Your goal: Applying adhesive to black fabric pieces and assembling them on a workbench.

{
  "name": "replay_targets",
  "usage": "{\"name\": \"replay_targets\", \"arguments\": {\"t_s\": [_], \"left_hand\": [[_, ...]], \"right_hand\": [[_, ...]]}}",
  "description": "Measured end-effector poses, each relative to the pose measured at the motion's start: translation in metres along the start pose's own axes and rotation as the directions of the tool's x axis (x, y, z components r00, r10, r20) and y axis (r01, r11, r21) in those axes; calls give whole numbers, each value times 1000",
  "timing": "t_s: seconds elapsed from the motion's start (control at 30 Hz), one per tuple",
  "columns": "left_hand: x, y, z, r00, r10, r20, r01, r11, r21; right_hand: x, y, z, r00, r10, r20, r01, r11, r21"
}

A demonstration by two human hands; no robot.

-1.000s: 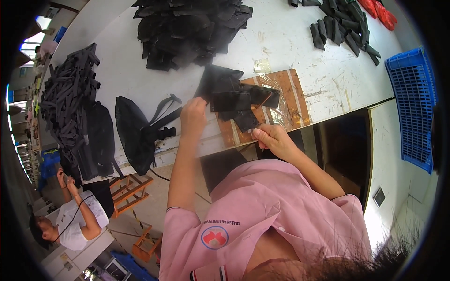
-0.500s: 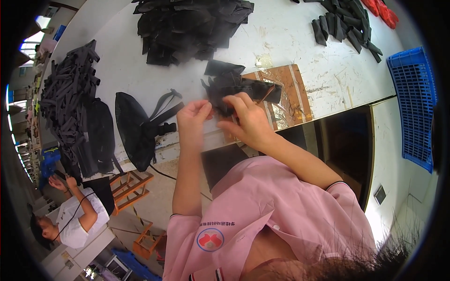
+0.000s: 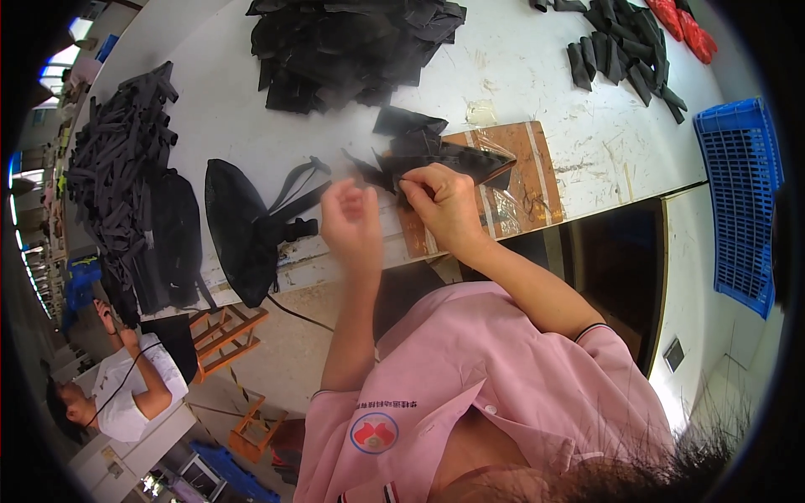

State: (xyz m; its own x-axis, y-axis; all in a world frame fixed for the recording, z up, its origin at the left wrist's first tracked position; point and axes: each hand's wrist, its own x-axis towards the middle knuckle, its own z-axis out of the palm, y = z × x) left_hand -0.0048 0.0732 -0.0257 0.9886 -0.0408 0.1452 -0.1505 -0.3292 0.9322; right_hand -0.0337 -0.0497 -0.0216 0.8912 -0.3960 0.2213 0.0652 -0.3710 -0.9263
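Observation:
My right hand (image 3: 444, 205) is closed in a pinch on the edge of a black fabric piece (image 3: 428, 161). That piece lies creased over a brown board (image 3: 541, 180) with clear tape across it. Close by on the left, my left hand (image 3: 352, 222) is raised at the table's edge, its curled fingers smeared by motion. Whether it holds anything is hidden. Past the fabric piece lies a smaller black fabric flap (image 3: 408, 121). Left of my left hand sits a black cloth-covered object (image 3: 235, 226) with straps, and a cable (image 3: 302, 314) hangs below it.
A large pile of black fabric pieces (image 3: 352, 50) lies at the far middle. Black strips (image 3: 126, 159) are heaped at the left, rolled black pieces (image 3: 629, 50) at the far right beside a red bag (image 3: 692, 38). A blue basket (image 3: 742, 210) stands right. A person (image 3: 138, 386) sits lower left.
My left hand has come away from the fabric, its fingers now curled and blurred. My right hand has gone from loosely spread fingers to a pinch, and the fabric over the board has shifted.

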Motion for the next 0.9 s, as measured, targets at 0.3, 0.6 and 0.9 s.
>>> {"name": "replay_targets", "arguments": {"t_s": [0.3, 0.6, 0.9], "left_hand": [[-17, 18, 9, 953, -241, 184, 298, 859, -417], [-22, 32, 3, 867, -318, 383, 497, 593, -634], [-40, 20, 26, 999, -30, 37, 40, 956, -290]], "right_hand": [[-13, -15, -18, 988, -155, 26, 156, 985, -67], [-24, -9, -36, 989, -141, 34, 144, 984, -105], [-39, -15, -46, 658, 393, 642, -727, 110, 678]]}}
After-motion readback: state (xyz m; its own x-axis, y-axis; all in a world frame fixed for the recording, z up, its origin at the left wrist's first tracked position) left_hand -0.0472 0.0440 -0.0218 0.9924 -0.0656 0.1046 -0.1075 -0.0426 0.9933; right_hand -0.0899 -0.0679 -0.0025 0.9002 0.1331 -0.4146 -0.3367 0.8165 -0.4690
